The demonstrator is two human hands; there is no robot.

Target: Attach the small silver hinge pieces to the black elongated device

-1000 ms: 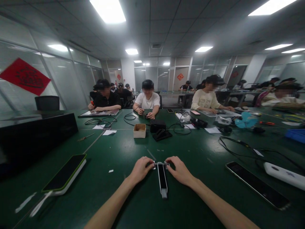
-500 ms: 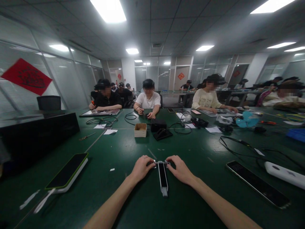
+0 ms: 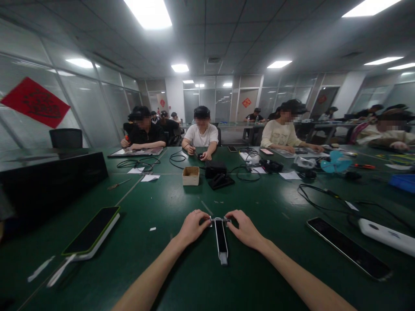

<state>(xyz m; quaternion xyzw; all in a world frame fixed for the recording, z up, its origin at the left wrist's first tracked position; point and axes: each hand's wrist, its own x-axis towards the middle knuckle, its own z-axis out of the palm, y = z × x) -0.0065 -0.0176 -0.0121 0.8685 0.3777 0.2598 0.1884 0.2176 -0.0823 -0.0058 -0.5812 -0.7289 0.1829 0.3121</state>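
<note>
At the left of the green table (image 3: 207,285), a green-edged phone (image 3: 91,232) rests on a white block (image 3: 101,239), well apart from what I am handling. Next comes my left grip (image 3: 193,226), thumb and fingertips pinching a small metallic fitting (image 3: 212,221). To do this well, I judge I should hold both sides level, press lightly and evenly, and let the table carry the weight so that nothing twists; pulling harder on one side could skew the piece. That piece, a slim strip with a black face and pale rim (image 3: 221,237), lies between my two grips: its far end is level with my fingertips, and its pale near end points toward me, free of either hand. My right grip (image 3: 243,227) mirrors the left, pinching a second fitting (image 3: 226,221) at the strip's right side; whether one bar joins the two, I cannot tell. Farther right, well apart, lie a dark phone (image 3: 348,248) and a white casing (image 3: 385,236).
</note>
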